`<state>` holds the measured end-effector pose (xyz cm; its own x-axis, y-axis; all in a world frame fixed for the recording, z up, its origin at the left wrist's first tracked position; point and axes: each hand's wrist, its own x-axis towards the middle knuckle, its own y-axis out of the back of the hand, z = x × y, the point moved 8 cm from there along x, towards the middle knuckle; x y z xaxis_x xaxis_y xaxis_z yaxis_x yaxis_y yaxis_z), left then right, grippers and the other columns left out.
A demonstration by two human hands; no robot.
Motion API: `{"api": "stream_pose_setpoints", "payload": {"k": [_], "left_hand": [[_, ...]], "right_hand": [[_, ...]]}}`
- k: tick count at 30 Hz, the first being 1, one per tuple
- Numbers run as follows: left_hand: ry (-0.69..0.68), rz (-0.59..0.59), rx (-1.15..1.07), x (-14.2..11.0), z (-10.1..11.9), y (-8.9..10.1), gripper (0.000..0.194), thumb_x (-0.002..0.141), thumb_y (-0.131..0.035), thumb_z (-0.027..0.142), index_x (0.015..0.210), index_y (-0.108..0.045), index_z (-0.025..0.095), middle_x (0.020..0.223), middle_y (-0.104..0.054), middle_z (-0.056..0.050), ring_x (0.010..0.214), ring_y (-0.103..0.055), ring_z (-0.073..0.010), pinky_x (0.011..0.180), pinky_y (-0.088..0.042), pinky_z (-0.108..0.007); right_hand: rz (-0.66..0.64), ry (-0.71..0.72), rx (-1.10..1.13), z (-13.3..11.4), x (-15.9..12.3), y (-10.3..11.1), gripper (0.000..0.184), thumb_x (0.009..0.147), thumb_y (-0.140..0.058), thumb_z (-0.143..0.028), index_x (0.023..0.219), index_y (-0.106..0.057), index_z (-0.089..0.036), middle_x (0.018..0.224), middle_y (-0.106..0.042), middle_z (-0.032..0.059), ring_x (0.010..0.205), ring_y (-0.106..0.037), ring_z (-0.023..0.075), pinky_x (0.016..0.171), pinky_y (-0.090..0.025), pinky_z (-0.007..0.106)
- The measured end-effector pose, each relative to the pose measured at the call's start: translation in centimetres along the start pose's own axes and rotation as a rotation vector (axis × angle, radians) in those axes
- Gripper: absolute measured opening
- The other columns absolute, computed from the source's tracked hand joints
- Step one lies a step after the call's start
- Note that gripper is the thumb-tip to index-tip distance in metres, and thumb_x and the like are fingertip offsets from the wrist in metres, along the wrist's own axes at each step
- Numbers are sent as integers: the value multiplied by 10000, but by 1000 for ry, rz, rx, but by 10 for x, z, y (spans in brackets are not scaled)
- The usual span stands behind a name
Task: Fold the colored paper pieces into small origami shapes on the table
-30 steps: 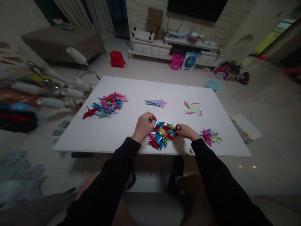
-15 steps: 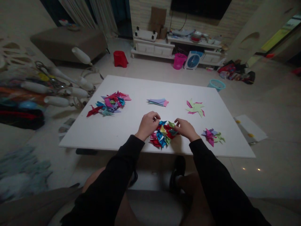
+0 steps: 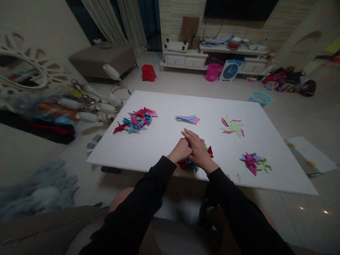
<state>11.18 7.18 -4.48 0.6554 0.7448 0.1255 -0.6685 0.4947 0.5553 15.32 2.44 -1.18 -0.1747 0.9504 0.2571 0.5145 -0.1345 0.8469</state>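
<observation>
Both of my hands meet over a pile of small folded papers point(image 3: 192, 166) at the table's near edge. My left hand point(image 3: 180, 150) is closed in a fist, and no paper shows in it. Against its knuckles rests my right hand point(image 3: 198, 150), its fingers stretched out and holding nothing visible. Red, blue and green bits of the pile stick out below and to the right of my hands; the rest is hidden behind them.
On the white table point(image 3: 156, 148) lie colourful origami cranes point(image 3: 139, 120) at left, folded paper strips point(image 3: 187, 119) in the middle, a green-and-pink pinwheel shape point(image 3: 232, 126), and more folded papers point(image 3: 255, 162) at right. A lamp point(image 3: 98, 106) with several white shades stands beyond the left edge.
My hands have come together from either side of the pile, the left closing into a fist and the right laid against it. The view has shifted left.
</observation>
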Motion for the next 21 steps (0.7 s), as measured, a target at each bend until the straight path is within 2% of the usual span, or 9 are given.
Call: {"api": "stream_pose_setpoints", "payload": {"k": [8,13,15,17,19,21], "left_hand": [[55,-2,-8,-3,-3,-2,426,670,-525,-8,1021,-729,121,986,-759,-132,929,-704,-230,820,-569,-298],[72,53,-69,-4,-3,13,236,677,-536,17,819,-701,109,817,-738,-101,766,-685,-201,711,-549,-285],[75,111,-149,-3,-9,27,191,716,-534,49,818,-682,113,780,-720,-74,711,-670,-173,668,-532,-267],[63,194,-228,-3,-23,48,223,750,-533,72,911,-676,130,835,-720,-55,713,-669,-147,663,-523,-247],[103,327,-215,-8,-48,77,271,745,-554,79,983,-662,151,907,-721,-52,730,-666,-133,679,-521,-240],[221,465,-75,-18,-83,111,286,725,-593,93,998,-661,147,924,-717,-62,790,-662,-146,746,-527,-257]], "right_hand": [[4,1,12,2,-4,0,813,742,-511,-66,1519,-366,-254,1602,-370,106,1366,-409,308,977,-380,458],[36,-27,8,5,-3,1,801,758,-507,-81,1523,-353,-262,1606,-365,98,1370,-411,305,973,-389,460],[43,-44,5,7,-2,1,798,775,-519,-103,1533,-336,-273,1603,-373,97,1365,-421,305,970,-397,460],[35,-51,-16,9,-3,1,796,788,-528,-123,1541,-325,-280,1604,-373,96,1364,-422,309,966,-403,466],[20,-51,-44,11,-4,1,784,797,-525,-130,1539,-330,-286,1606,-371,93,1367,-419,311,963,-405,475],[18,-52,-55,14,-6,3,761,806,-518,-139,1532,-343,-286,1603,-377,90,1368,-418,310,961,-405,486]]}}
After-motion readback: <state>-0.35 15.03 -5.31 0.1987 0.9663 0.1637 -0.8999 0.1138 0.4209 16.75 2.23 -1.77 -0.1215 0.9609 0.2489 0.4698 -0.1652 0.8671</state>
